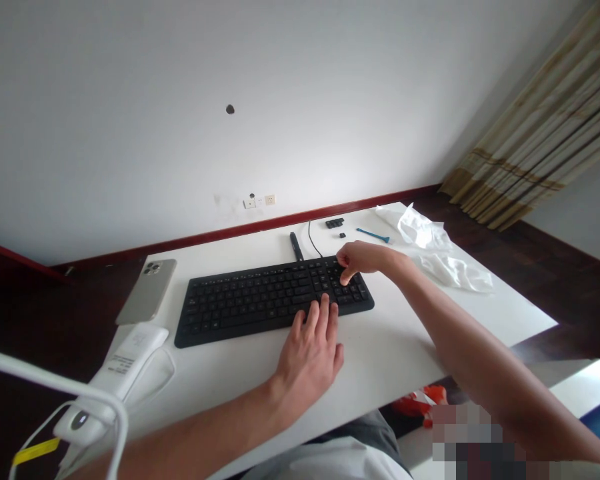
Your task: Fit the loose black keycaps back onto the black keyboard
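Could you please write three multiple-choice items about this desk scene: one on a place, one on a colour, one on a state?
1. Where does the phone lie?
A. left of the keyboard
B. on top of the keyboard
C. under the plastic bag

2. What colour is the keyboard?
A. white
B. black
C. red

3. How is the right hand placed?
A. lifted high off the table
B. flat on the bare table
C. fingertips pinched at keys on the keyboard's right end

Answers:
1 A: the phone rests face down on the white table, beside the keyboard's left end.
2 B: keys and frame are both black.
3 C: its fingers curl down onto the number-pad area, while the left hand lies flat at the keyboard's near edge.
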The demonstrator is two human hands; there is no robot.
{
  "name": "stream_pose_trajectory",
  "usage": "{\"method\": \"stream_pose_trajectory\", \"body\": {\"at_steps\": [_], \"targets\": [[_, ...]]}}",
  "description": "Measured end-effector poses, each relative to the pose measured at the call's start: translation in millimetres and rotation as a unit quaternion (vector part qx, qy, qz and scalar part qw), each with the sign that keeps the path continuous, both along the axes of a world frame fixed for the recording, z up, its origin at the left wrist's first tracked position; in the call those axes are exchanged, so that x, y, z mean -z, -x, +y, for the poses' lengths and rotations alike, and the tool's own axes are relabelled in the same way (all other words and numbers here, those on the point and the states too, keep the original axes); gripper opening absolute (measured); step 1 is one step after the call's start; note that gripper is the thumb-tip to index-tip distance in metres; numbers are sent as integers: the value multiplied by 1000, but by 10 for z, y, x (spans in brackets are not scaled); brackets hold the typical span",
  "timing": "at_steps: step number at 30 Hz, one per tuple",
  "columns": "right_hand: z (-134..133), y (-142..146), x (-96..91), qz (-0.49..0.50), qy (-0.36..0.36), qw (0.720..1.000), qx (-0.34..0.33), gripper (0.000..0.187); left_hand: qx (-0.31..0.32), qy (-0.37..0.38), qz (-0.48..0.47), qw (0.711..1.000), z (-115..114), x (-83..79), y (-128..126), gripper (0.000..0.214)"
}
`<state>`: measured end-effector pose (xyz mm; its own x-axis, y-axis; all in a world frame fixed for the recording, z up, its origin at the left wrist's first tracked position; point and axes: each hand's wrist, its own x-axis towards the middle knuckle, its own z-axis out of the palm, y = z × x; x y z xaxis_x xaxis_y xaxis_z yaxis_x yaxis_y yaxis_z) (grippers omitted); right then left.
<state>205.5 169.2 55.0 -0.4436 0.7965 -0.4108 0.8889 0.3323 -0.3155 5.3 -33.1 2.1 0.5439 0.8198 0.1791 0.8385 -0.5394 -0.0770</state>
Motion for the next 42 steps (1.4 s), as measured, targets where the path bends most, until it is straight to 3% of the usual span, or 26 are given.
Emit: {"method": "stream_pose_trajectory", "body": {"at_steps": [4, 8, 11, 15, 24, 33, 38, 42], "targets": [[-33, -178, 10, 81, -19, 996, -33, 45, 3, -4, 1, 1000, 10, -3, 3, 64], [84, -270, 128, 207, -173, 963, 26, 32, 0, -7, -2, 1000, 12, -5, 0, 64], [203, -343, 302, 238, -256, 935, 60, 26, 0, -8, -1, 1000, 15, -4, -5, 64], [304, -421, 490, 215, -257, 939, 81, 53, 0, -12, -2, 1000, 24, 0, -7, 64], [385, -350, 624, 189, -278, 937, 99, 50, 4, -6, -3, 1000, 11, -12, 2, 64], [305, -288, 481, 180, -267, 940, 114, 26, 4, -19, -1, 1000, 17, 4, 8, 64], [282, -326, 433, 233, -267, 924, 145, 18, 9, -21, -1, 1000, 17, -2, 14, 65], [198, -341, 254, 288, -240, 914, 155, 17, 11, -20, 1, 1000, 22, -3, 16, 64]]}}
